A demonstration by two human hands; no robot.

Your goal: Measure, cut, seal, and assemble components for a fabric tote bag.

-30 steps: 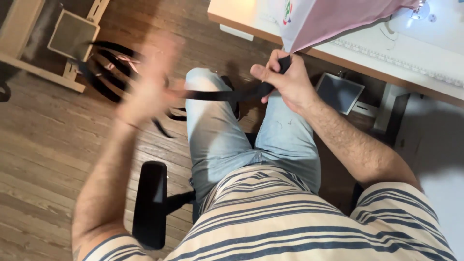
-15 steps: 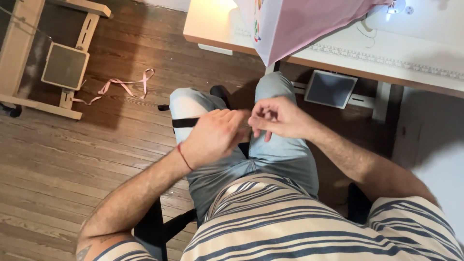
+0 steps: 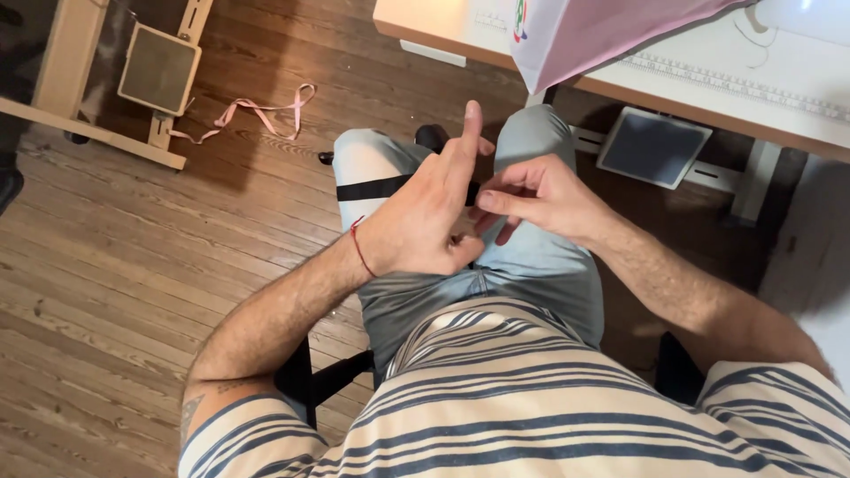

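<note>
Head view, left hand: the left hand (image 3: pixel 423 221) sits at frame centre over the lap, index finger straight up, other fingers curled; whether its grip holds anything, I cannot tell.
Head view, right hand: the right hand (image 3: pixel 540 196), just right of centre, has fingertips pinched shut against the left hand.
Head view, strap: a flat black fabric strap (image 3: pixel 372 188) crosses the thigh in pale blue jeans, running under the left hand.
Head view, surroundings: a pink ribbon (image 3: pixel 257 111) lies on the wooden plank floor (image 3: pixel 133 265), upper left; a white bench (image 3: pixel 708 80) with pink cloth (image 3: pixel 602 31) fills the upper right.
</note>
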